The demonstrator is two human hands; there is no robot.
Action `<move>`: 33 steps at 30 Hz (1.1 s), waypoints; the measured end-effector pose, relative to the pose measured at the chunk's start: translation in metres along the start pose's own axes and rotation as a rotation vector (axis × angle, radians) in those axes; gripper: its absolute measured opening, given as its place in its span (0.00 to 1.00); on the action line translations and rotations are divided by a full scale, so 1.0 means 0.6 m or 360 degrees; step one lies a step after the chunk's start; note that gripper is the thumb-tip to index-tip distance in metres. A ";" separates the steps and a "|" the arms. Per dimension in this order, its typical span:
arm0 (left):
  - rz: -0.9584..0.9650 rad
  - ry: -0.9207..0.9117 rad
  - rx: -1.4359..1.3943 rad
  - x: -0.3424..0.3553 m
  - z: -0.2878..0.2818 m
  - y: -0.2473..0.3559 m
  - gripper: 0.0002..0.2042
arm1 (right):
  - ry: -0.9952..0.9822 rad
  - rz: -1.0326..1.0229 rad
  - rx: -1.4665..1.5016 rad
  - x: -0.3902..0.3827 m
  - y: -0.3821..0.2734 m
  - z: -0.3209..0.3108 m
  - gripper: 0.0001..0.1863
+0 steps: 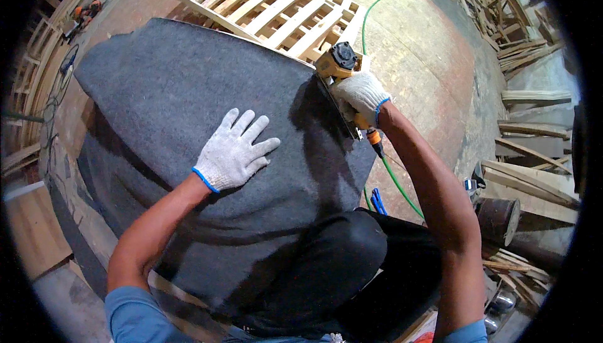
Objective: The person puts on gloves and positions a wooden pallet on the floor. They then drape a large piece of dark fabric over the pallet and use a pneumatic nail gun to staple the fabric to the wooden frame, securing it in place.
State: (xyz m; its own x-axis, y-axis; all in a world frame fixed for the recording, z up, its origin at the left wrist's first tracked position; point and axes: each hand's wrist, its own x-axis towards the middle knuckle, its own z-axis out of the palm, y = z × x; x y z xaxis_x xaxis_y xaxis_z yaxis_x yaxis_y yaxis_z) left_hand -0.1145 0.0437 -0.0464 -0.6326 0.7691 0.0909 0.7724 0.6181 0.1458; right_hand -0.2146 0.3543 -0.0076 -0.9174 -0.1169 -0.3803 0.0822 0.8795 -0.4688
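Observation:
Dark grey felt fabric [157,92] is spread over a frame in front of me, hanging in folds toward my knees. My left hand [235,151], in a white knit glove with a blue cuff, lies flat on the fabric with its fingers spread. In a matching glove, my right hand [363,97] is wrapped round the handle of a yellow and black pneumatic staple gun [339,60]. The tool stands at the fabric's right edge; whether its nose touches the fabric I cannot tell. An orange-and-black fitting [375,141] joins it to a green air hose [402,190].
Beyond the fabric lies a slatted wooden frame [270,7]. The hose also runs across the floor [427,60] at the far side. Wood offcuts [534,129] and a dark cylindrical container [498,220] are on the right. More timber [28,92] and cables line the left.

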 end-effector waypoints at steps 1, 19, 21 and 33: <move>0.0001 0.0024 -0.0009 0.002 0.000 0.001 0.21 | 0.0014 -0.0025 0.0021 -0.004 0.005 -0.004 0.14; -0.0051 -0.0097 -0.0057 0.014 0.003 0.008 0.21 | -0.0043 -0.0479 -0.0278 0.025 0.082 -0.014 0.04; -0.0067 -0.0093 -0.0056 0.004 0.009 0.007 0.21 | -0.0152 -0.0403 -0.0308 0.010 0.052 -0.032 0.02; -0.0070 -0.0070 -0.0072 0.011 0.012 0.000 0.20 | -0.0117 -0.0191 0.0218 -0.022 0.029 -0.040 0.14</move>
State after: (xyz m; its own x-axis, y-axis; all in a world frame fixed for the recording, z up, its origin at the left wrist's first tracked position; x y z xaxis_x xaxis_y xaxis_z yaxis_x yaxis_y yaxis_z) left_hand -0.1182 0.0498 -0.0526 -0.6623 0.7482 0.0401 0.7398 0.6445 0.1930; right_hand -0.2107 0.3821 0.0084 -0.8935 -0.2551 -0.3696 0.0306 0.7866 -0.6167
